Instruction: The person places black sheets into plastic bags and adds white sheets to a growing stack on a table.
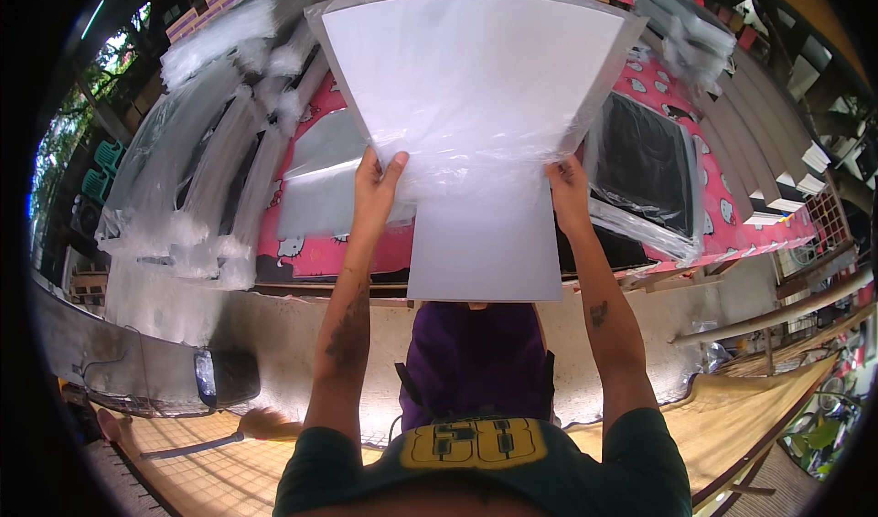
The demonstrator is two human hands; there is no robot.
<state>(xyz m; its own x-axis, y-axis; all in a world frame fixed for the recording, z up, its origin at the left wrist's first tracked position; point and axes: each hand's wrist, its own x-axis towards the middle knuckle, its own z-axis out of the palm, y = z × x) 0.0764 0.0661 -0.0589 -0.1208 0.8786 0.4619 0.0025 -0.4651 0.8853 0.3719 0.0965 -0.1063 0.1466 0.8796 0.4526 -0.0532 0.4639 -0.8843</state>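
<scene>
Between my two hands is a large white sheet inside a transparent plastic sleeve, raised over the table and tilted up away from me. My left hand pinches the sleeve's near left corner, thumb on top. At the near right corner my right hand grips the plastic, its fingertips partly hidden. The plastic is wrinkled along the near edge. Below it, another white sheet lies at the table's front edge, its far part covered by the sleeve.
A pink patterned cloth covers the table. Long stacks of plastic sleeves lie left; a flat pile of sleeves sits nearer. A plastic-wrapped black panel and stacked grey boards are right. A broom lies on the floor.
</scene>
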